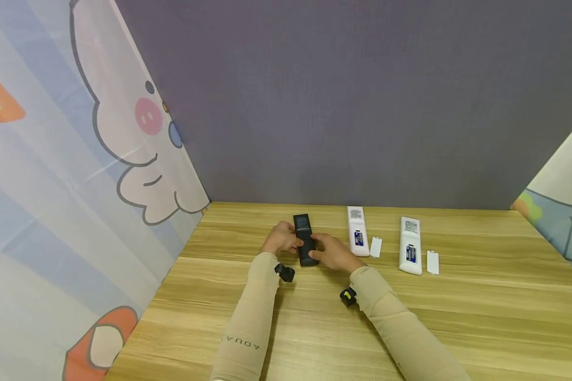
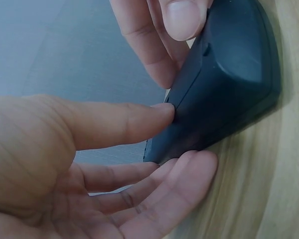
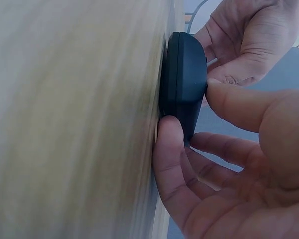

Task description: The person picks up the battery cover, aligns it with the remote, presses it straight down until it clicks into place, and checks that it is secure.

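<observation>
Remote [image 1: 306,248] in play is the black one, lying back-up on the desk [image 1: 505,296], left of two white remotes [image 1: 358,225] [image 1: 410,235]. Both hands pinch it: the left hand [image 1: 281,237] has its thumb on the back and fingers along the left side, and the right hand [image 1: 336,253] does much the same nearer the close end.

My read is that the step is all about the battery cover on that back. If so, I'd let the fingers brace the sides and have a thumb do the pushing, flat and along the length. Digging in with a nail could chew up the catch, and pressing straight down would probably just jam it.

Worth checking more than one angle, btw. Only the head view gets the white remotes, with batteries [image 1: 359,238] [image 1: 411,253] showing and loose covers [image 1: 375,247] [image 1: 432,262] beside them. The left wrist view picks up a thin seam [image 2: 191,85] near the thumbs. The right wrist view gives the end-on profile, with a right fingertip tucked low against the side, right by the desk. Can't tell whether that end is lifted a touch.
</observation>
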